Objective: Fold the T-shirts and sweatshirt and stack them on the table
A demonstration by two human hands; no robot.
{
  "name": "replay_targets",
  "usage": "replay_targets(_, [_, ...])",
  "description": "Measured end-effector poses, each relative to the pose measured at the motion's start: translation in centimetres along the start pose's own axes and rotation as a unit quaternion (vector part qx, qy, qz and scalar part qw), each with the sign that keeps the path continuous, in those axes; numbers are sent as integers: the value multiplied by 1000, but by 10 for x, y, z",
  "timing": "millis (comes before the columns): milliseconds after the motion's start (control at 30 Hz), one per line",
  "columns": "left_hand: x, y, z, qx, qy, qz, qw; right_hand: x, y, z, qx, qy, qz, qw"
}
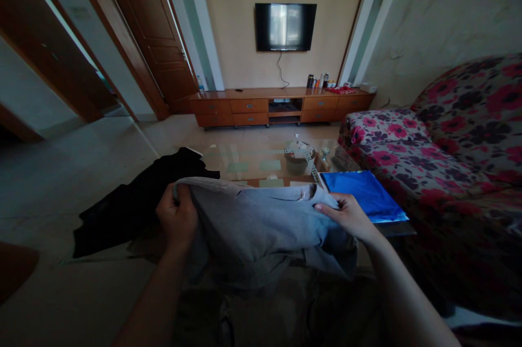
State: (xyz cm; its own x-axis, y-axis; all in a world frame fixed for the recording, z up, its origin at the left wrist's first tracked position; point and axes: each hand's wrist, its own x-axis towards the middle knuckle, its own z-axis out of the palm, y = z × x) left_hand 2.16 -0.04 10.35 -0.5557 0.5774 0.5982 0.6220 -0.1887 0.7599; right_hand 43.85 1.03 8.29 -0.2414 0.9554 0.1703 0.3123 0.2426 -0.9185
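Observation:
A grey garment (pixel 253 227) is stretched between my two hands, above the near edge of a glass table. My left hand (pixel 178 216) is closed round its left top corner. At the other top corner, my right hand (pixel 345 214) pinches the cloth between thumb and fingers. The lower part of the garment hangs in loose folds, and I cannot tell which kind of garment it is. Beyond my left hand lies a black garment (pixel 138 200), spread over the table's left side. A folded blue cloth or packet (pixel 365 194) rests on the table past my right hand.
The glass table (pixel 228 159) has a patterned border. A bin with a crumpled liner (pixel 299 159) shows near its far side. To the right stands a flowered sofa (pixel 391 146). A wooden TV cabinet (pixel 248 110) runs along the far wall under a television (pixel 285 27).

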Motion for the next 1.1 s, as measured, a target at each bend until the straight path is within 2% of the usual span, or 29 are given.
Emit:
replay_targets(100, [4, 3, -4, 4, -16, -6, 1000, -2, 4, -5, 10, -101, 31, 994])
replay_targets(167, [8, 7, -10, 22, -29, 8, 999, -3, 9, -11, 15, -128, 62, 990])
replay_targets(233, [13, 14, -18, 43, -39, 37, 998, -4, 12, -18, 14, -120, 76, 990])
replay_targets(333, [20, 24, -36, 49, -79, 71, 993, -8, 7, -29, 26, -80, 60, 995])
replay_targets(467, [32, 29, -66, 23, -159, 33, 986, -16, -16, -42, 71, -67, 54, 994])
replay_targets(567, [48, 27, -90, 2, -250, -7, 968, -21, -41, -53, 89, -39, 43, 994])
replay_targets(700, [74, 26, -122, 27, -380, -4, 924, -29, -79, -78, 88, -29, 51, 994])
replay_targets(767, [85, 29, -137, 50, -415, 6, 908, -34, -98, -94, 83, -85, 79, 990])
replay_targets(867, [96, 40, -155, 84, -450, 28, 889, -39, -124, -116, 24, -220, 107, 969])
replay_targets(933, [99, 53, -163, 111, -414, 57, 902, -38, -140, -126, -57, -237, 77, 967])
replay_targets(967, [100, 60, -165, 123, -367, 74, 919, -37, -148, -129, -92, -209, 44, 973])
replay_targets(1033, [100, 74, -168, 137, -243, 105, 954, -35, -161, -133, -129, -104, -29, 986])
replay_targets(1100, [100, 84, -169, 128, -172, 120, 969, -34, -172, -134, -128, -12, -70, 989])
